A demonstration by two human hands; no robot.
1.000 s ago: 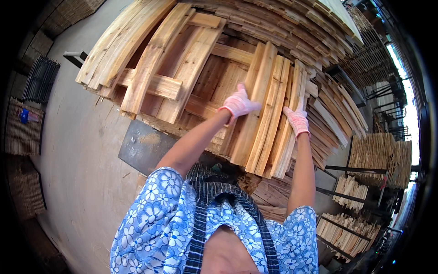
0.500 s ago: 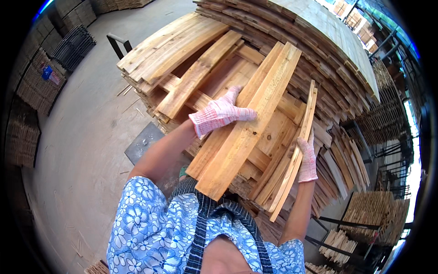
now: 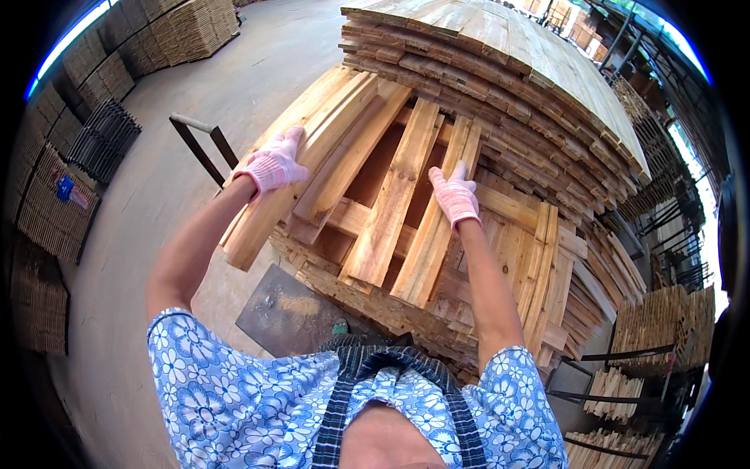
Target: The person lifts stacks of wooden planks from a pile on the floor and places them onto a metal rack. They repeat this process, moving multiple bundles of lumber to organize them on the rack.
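My left hand, in a pink-and-white knitted glove, grips a long wooden board at the left side of the lumber pile. The board's near end juts out past the layer below; the fingers' undersides are hidden. My right hand, in a matching glove, rests on a pale plank with its fingers spread. Beside that plank, to the left, lies a wider knotty plank. Dark gaps and crosswise boards show between the planks. Narrow strips lie at the right of the layer.
A tall stack of boards rises just behind. A metal frame bar stands at the left, and a dark plate lies on the floor in front. More bundled lumber stands at the right.
My left hand has moved left with the boarding it held, now at the pile's left side. My right hand has let go of the narrow strips and moved left onto a plank.
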